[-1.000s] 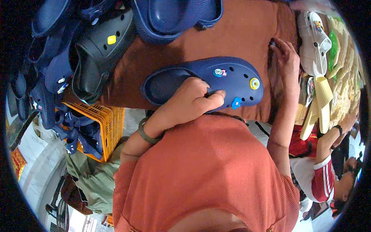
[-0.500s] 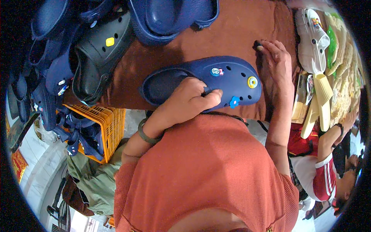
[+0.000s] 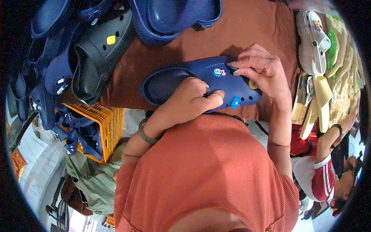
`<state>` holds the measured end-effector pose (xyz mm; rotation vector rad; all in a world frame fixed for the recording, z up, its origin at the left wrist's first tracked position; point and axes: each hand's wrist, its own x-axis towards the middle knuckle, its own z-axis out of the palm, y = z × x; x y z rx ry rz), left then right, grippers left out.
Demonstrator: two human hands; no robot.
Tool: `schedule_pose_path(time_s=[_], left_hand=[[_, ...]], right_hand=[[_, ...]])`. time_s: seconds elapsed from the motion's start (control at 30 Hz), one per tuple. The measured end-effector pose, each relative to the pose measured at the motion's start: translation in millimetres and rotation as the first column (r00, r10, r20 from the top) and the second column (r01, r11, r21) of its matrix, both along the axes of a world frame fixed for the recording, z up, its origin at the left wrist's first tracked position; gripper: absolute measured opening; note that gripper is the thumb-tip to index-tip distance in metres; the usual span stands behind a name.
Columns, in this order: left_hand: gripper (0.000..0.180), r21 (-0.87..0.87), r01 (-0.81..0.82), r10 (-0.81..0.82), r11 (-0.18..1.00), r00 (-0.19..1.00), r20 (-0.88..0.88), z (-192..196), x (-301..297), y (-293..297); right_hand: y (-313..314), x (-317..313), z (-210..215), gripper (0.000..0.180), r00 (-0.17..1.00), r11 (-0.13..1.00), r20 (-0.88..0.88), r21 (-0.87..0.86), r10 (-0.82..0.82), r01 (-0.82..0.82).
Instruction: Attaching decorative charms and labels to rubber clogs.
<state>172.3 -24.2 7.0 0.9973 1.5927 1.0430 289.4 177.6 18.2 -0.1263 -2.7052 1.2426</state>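
A navy blue clog (image 3: pixel 162 87) lies sideways across the brown cloth, its toe to the right. My left hand (image 3: pixel 193 96) is closed on the clog's near side, fingers curled and thumb over the upper. At the far side of the toe, my right hand (image 3: pixel 262 69) pinches a small blue shoe charm (image 3: pixel 232 67) against one of the holes. On the upper sit a swirl charm with a pink bow (image 3: pixel 218 72) and a blue flower charm (image 3: pixel 236 102). A yellow ring-shaped charm (image 3: pixel 252 84) is partly hidden behind my right hand.
More navy clogs (image 3: pixel 170 19) and a black clog with a yellow charm (image 3: pixel 96 58) lie at the far left. An orange crate (image 3: pixel 112 131) of clogs stands at left. To the right are a white clog (image 3: pixel 313 46), cream slippers (image 3: pixel 322 100) and another person's arm (image 3: pixel 330 141).
My right hand has moved left from the cloth beyond the toe onto the clog, bringing the small charm to its upper. My left hand stays in place on the clog.
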Motion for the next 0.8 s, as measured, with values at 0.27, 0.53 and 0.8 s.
schedule_pose_path(time_s=[0.27,0.53,0.8], left_hand=[[0.027,0.259,0.131,-0.068,0.957,0.968,-0.240,-7,-1,-2],[0.006,0.484,0.242,0.036,0.841,0.867,-0.496,-13,-1,-3],[0.027,0.410,0.189,0.006,0.892,0.903,-0.429,-16,2,-5]], right_hand=[[-9,6,24,0.026,0.992,0.919,0.056,0.372,0.117,-0.129],[-14,2,36,0.035,0.957,0.782,0.210,0.556,0.198,-0.284],[-21,-3,36,0.039,0.939,0.754,0.252,0.561,0.236,-0.340]])
